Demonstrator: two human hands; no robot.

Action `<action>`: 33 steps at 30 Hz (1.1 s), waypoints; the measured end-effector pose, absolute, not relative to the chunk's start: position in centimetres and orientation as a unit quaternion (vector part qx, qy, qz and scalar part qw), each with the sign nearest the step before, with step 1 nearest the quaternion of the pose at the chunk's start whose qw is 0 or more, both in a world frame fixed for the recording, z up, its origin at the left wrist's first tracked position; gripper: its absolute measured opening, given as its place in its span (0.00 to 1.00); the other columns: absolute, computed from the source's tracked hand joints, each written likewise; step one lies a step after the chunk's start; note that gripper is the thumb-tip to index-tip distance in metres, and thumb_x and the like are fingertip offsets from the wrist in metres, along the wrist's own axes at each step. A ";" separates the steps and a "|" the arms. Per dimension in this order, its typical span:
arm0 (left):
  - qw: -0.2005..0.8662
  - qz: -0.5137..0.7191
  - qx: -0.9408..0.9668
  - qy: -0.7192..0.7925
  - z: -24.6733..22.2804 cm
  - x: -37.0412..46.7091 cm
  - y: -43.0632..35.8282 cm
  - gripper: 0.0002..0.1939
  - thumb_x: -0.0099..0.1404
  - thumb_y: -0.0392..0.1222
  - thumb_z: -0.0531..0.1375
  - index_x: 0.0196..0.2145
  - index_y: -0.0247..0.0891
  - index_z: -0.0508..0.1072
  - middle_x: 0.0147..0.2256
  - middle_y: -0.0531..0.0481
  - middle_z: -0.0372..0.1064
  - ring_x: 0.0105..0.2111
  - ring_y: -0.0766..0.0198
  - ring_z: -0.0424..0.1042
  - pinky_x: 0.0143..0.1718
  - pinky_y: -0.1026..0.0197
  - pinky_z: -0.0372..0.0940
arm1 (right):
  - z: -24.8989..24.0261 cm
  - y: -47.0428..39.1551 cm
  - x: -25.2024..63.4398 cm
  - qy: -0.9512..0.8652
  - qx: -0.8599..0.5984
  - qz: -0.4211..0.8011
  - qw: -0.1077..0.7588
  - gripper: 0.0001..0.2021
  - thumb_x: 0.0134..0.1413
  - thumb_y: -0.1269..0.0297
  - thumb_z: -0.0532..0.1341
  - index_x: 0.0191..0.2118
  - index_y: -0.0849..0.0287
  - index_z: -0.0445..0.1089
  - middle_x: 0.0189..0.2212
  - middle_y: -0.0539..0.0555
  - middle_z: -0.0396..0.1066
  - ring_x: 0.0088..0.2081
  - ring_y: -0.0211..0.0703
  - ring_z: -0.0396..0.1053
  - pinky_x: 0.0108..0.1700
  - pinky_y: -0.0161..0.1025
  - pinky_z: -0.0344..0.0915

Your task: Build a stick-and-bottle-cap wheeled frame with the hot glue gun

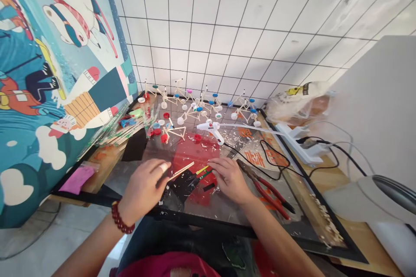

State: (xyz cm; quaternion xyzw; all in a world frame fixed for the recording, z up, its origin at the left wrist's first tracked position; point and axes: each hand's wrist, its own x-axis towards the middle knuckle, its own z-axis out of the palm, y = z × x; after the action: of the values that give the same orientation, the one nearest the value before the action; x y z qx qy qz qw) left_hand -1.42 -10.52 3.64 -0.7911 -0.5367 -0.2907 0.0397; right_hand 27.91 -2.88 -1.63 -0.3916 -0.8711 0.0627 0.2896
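Note:
My left hand (146,188), with a red bead bracelet at the wrist, is closed on thin wooden sticks (183,170) that jut right from its fingertips. My right hand (229,178) rests low over the table, fingers stretched and thumb apart. By its fingertips lie small scissors (199,175) with yellow and green handles, blades toward the left; whether the fingers touch them I cannot tell. A black sheet piece (182,188) lies under the blades. Right of my right hand are large pliers (264,188) with red handles.
A white glue gun (211,127) lies mid-table, its cord running to a power strip (300,143). Stick models with bottle-cap wheels (198,106) stand along the back. Bundled sticks (121,132) and a pink packet (78,178) lie left. White scraps litter the tabletop.

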 end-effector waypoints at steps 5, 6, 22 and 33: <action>0.007 -0.252 -0.770 -0.586 0.6 0.0 -12.6 0.17 0.65 0.31 0.57 0.50 0.39 0.72 0.46 0.45 0.74 0.46 0.55 0.73 0.49 0.52 0.70 | -2.0 -2.8 28.0 -0.900 -0.354 0.078 0.243 0.28 0.53 0.81 0.52 0.56 0.53 0.71 0.55 0.55 0.73 0.55 0.52 0.66 0.55 0.54 0.62; 0.009 -0.253 -0.766 -0.591 0.3 0.0 -12.6 0.17 0.65 0.30 0.57 0.50 0.39 0.72 0.46 0.45 0.75 0.45 0.55 0.73 0.48 0.52 0.70 | -2.0 -2.8 28.0 -0.899 -0.354 0.080 0.246 0.27 0.54 0.81 0.52 0.55 0.52 0.72 0.53 0.56 0.73 0.54 0.51 0.66 0.56 0.54 0.62; 0.146 -0.236 -0.731 -0.623 0.4 -2.3 -10.7 0.15 0.67 0.32 0.56 0.50 0.35 0.73 0.36 0.46 0.76 0.36 0.54 0.74 0.38 0.54 0.68 | -3.1 -2.3 27.8 -0.842 -0.436 0.051 0.312 0.19 0.60 0.78 0.52 0.53 0.61 0.70 0.46 0.62 0.70 0.48 0.53 0.64 0.51 0.52 0.66; -0.047 -0.249 -0.849 -0.464 1.6 7.3 -14.0 0.21 0.68 0.32 0.54 0.58 0.39 0.65 0.39 0.46 0.77 0.39 0.56 0.76 0.41 0.54 0.72 | -2.5 -3.0 29.2 -0.799 -0.529 -0.002 0.286 0.19 0.60 0.76 0.53 0.53 0.57 0.70 0.48 0.60 0.71 0.49 0.53 0.64 0.50 0.51 0.60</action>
State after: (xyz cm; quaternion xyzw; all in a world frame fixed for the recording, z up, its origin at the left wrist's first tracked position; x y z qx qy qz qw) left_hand 7.31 -14.00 1.55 -0.8489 -0.4638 -0.2489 -0.0467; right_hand 29.16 -2.96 -2.51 -0.5293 -0.7989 -0.0021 0.2858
